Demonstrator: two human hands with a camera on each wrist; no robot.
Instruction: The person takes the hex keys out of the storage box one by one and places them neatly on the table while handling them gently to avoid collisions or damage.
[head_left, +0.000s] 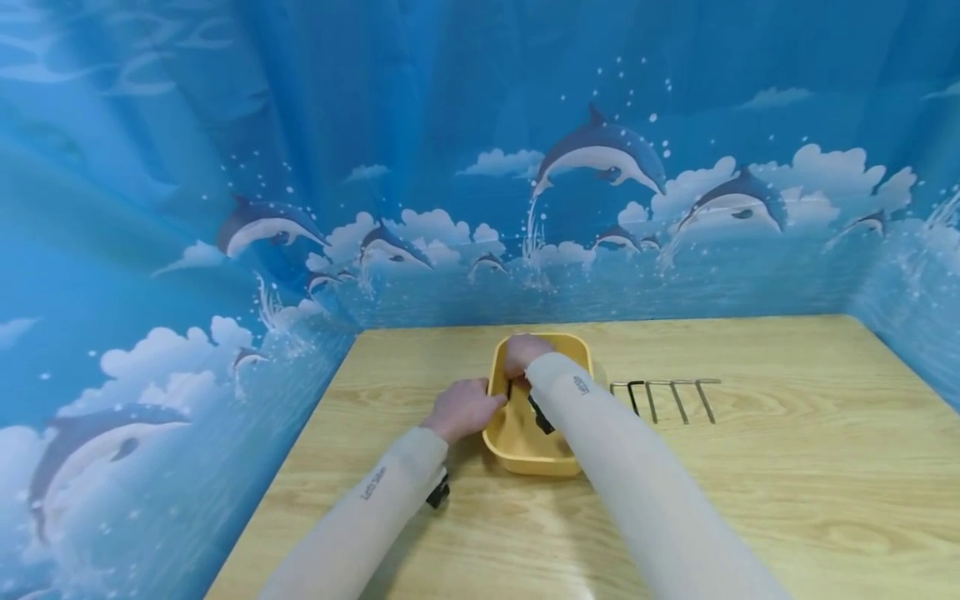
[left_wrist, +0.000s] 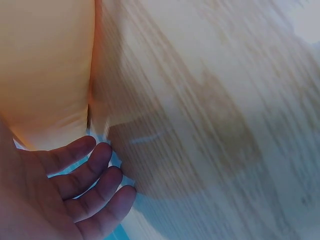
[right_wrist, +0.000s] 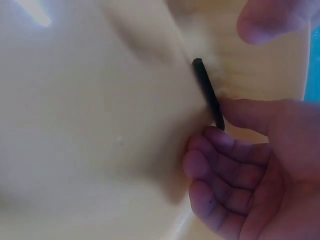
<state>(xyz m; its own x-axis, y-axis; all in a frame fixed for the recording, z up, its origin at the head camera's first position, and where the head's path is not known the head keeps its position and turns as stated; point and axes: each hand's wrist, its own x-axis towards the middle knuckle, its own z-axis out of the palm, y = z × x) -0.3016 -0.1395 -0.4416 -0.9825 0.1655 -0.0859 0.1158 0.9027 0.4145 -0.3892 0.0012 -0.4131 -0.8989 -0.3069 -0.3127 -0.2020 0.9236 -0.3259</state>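
A yellow plastic bin (head_left: 531,467) stands on the wooden table. My left hand (head_left: 467,408) holds its left side, the thumb over the rim and the other fingers outside, loosely bent beside the wall in the left wrist view. My right hand (head_left: 527,354) reaches inside, toward the bin's far left. Between its thumb and index finger it pinches a black hex key (right_wrist: 204,82), whose straight end points away from the hand, close over the bin's floor. The fingers hide the rest of the key.
Just right of the bin, several L-shaped hex keys lie in a row: a black one (head_left: 635,398) among silver ones (head_left: 678,402). Blue curtains (head_left: 450,167) printed with dolphins rise behind the table's (head_left: 825,467) far edge and along its sides.
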